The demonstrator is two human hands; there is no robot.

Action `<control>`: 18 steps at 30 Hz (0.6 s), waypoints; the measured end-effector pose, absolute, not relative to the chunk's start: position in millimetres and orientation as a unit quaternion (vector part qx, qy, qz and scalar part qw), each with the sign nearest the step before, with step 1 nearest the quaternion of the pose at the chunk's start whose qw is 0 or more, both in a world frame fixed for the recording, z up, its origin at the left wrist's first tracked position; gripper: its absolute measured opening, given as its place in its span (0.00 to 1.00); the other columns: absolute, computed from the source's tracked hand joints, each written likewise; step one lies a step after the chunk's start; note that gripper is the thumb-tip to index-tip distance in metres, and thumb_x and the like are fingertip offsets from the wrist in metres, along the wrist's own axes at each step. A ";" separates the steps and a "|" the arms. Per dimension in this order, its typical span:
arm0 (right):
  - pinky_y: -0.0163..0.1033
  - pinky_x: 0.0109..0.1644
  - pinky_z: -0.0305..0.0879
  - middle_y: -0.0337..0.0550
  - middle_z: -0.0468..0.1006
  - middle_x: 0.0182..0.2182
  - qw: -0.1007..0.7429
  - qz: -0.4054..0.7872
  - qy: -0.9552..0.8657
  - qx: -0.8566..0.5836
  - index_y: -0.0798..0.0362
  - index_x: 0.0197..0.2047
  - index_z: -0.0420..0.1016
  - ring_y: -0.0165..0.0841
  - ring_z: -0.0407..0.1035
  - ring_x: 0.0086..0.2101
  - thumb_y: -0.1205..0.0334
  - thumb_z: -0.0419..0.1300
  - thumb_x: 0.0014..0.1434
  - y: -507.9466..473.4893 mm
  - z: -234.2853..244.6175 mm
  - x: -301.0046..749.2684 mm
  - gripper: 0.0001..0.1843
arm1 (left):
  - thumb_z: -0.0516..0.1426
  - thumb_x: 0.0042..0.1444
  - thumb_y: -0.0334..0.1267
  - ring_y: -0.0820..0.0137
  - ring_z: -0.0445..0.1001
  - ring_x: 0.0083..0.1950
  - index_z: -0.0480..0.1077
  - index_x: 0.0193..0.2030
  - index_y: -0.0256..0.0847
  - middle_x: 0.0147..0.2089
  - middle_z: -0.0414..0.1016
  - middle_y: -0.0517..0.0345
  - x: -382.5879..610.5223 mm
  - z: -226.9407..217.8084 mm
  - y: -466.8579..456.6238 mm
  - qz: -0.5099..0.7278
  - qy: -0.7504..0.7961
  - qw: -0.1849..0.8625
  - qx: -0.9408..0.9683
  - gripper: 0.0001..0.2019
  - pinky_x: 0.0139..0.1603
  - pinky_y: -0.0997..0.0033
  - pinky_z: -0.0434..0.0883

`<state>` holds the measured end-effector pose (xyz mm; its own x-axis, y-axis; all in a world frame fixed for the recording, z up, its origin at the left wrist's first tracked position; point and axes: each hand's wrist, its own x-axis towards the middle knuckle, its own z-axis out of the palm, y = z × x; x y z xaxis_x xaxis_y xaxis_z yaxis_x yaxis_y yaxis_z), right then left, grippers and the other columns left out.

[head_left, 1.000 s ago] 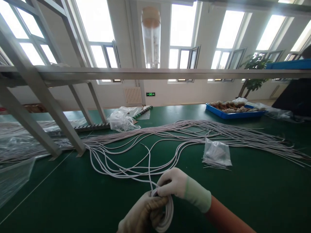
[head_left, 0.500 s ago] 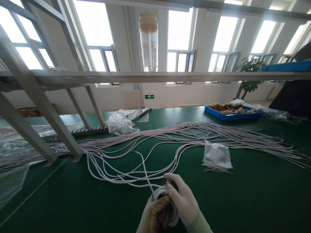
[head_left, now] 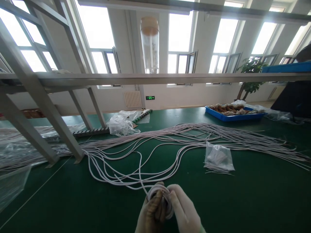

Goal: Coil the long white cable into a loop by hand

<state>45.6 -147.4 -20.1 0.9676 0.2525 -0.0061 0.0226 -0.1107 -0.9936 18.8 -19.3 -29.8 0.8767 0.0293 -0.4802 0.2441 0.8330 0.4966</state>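
Observation:
Both my gloved hands meet at the bottom middle of the view over a small coil of white cable. My left hand, in a soiled brownish glove, has its fingers wrapped through the coil. My right hand, in a white glove, pinches the coil's right side. One loose strand runs up from the coil to the long bundle of white cables spread over the green table.
A small clear plastic bag lies to the right of my hands. Crumpled plastic sits further back, and a blue tray with brown parts at the far right. Grey metal frame legs slant down on the left.
My right hand has swung from above the coil round to its right side and drawn closer to me. The coil has tightened and the loose strand has shifted left.

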 end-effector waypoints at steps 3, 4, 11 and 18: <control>0.49 0.47 0.71 0.48 0.77 0.38 0.655 0.064 -0.066 -0.750 0.48 0.43 0.76 0.46 0.72 0.40 0.28 0.42 0.67 -131.9 -28.5 33.0 0.36 | 0.65 0.56 0.34 0.65 0.79 0.35 0.71 0.54 0.43 0.33 0.79 0.59 17.3 -26.8 -25.5 -0.045 0.237 0.925 0.294 0.19 0.36 0.70 0.76; 0.50 0.50 0.70 0.48 0.77 0.40 0.652 0.067 -0.058 -0.753 0.48 0.44 0.76 0.47 0.71 0.43 0.29 0.42 0.67 -129.2 -29.5 31.6 0.35 | 0.65 0.56 0.34 0.64 0.80 0.37 0.71 0.53 0.42 0.34 0.79 0.58 16.5 -23.6 -26.1 -0.042 0.241 0.922 0.299 0.17 0.37 0.69 0.76; 0.54 0.47 0.71 0.53 0.75 0.43 0.499 0.080 -0.112 -0.856 0.49 0.52 0.74 0.49 0.70 0.43 0.49 0.45 0.70 -136.4 -8.5 32.7 0.22 | 0.67 0.54 0.48 0.54 0.80 0.49 0.72 0.54 0.44 0.45 0.80 0.52 16.7 6.3 -7.2 -0.127 0.276 0.877 0.371 0.23 0.56 0.51 0.74; 0.59 0.57 0.66 0.52 0.75 0.52 0.424 0.120 -0.113 -0.890 0.48 0.59 0.71 0.54 0.67 0.54 0.61 0.60 0.57 -141.1 2.8 30.8 0.25 | 0.69 0.49 0.46 0.47 0.75 0.59 0.75 0.45 0.41 0.50 0.80 0.46 16.0 4.9 -0.5 -0.135 0.238 0.875 0.400 0.19 0.64 0.50 0.70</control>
<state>30.8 -141.1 2.8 0.9457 0.3033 -0.1169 0.1003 -0.6145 -0.7825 16.0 -0.5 4.9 0.8503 -0.0467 -0.5242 0.4273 0.6428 0.6358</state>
